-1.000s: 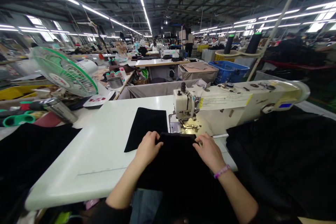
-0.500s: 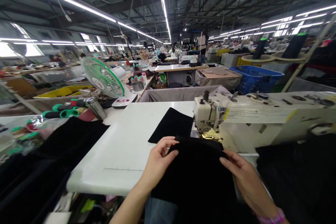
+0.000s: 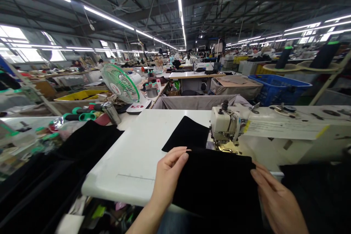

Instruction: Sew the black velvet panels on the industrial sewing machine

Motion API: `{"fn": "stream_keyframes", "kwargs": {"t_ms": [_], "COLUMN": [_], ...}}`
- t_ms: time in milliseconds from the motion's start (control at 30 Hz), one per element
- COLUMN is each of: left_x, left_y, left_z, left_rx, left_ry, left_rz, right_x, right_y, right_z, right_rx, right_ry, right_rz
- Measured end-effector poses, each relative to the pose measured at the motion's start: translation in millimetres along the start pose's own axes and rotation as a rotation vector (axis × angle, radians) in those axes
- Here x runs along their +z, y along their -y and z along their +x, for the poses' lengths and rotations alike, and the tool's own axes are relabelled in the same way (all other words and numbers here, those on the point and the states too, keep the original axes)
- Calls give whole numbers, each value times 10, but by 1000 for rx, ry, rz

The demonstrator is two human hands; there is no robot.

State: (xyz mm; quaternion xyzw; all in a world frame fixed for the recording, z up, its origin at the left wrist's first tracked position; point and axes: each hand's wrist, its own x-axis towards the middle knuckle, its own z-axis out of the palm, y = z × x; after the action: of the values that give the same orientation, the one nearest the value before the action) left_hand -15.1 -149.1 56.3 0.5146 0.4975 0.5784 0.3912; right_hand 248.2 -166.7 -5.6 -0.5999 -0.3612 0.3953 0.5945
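Note:
A black fabric piece (image 3: 216,182) hangs between my hands, its upper edge stretched nearly straight in front of the sewing machine. My left hand (image 3: 171,172) pinches its top left corner between thumb and fingers. At the top right corner, my right hand (image 3: 274,190) pinches it the same way. Just beyond lies the sewing machine's head (image 3: 225,122), with a lit needle area partly behind the cloth. A second black fabric piece (image 3: 188,134) lies flat on the white table (image 3: 117,168), left of the machine head.
More black cloth (image 3: 82,153) drapes on the left, and dark cloth (image 3: 315,193) lies at the right. A green fan (image 3: 120,82), a metal flask (image 3: 111,112) and thread spools stand beyond the table's left side. A blue crate (image 3: 279,87) sits behind the machine.
My right hand has moved outward to the right, and the top edge of the black fabric piece is now spread wider and straighter. The view has shifted slightly left.

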Motion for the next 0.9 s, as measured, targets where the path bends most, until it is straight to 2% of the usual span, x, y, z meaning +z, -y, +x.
{"fn": "stream_keyframes", "kwargs": {"t_ms": [100,333,467,600,733,900], "left_x": [20,47,57,60,41,14], "left_y": [1,-47,-60,-33,9,-4], "left_z": [-5,-17,-18,-4,17,48], "left_rx": [-45,-200,-216,-212,-215,-216], "left_ry": [-44,-131,-136,-139,-124,-181], "left_rz": [-111,-257,-288,-291,-289,-302], "right_x": [41,74,91,92,88,96], "right_y": [26,112,174,207,180,189], "right_z": [-24,-61,-86,-100,-67,-69], "right_rx": [53,171,248,267,199,-52], "right_ry": [-30,-86,-121,-122,-120,-115], "right_rz": [173,330,417,414,357,172]}}
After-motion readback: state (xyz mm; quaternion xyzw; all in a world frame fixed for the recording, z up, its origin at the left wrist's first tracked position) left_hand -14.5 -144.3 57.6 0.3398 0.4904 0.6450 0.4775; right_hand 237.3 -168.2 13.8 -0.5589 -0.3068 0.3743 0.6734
